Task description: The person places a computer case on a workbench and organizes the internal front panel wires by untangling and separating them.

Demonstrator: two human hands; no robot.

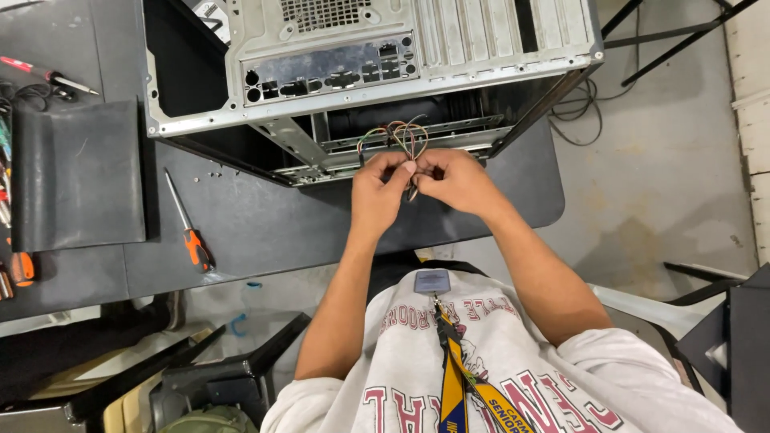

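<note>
An open grey metal computer case (241, 80) lies on a dark table (265, 232), its rear port panel facing up. A bundle of thin coloured wires (399, 135) loops out of the case's open side. My left hand (378, 188) and my right hand (457, 178) meet just in front of the case, fingertips pinched together on the ends of those wires. A small connector hangs between the two hands. Both forearms reach up from my grey printed sweatshirt.
An orange-handled screwdriver (186, 224) lies left of my hands. A black mat (76, 172) and more tools (16, 265) sit at the far left, with a red-handled tool (40, 74) above. Black cables (581, 108) trail on the concrete floor at right. Chair parts (216, 369) stand below the table.
</note>
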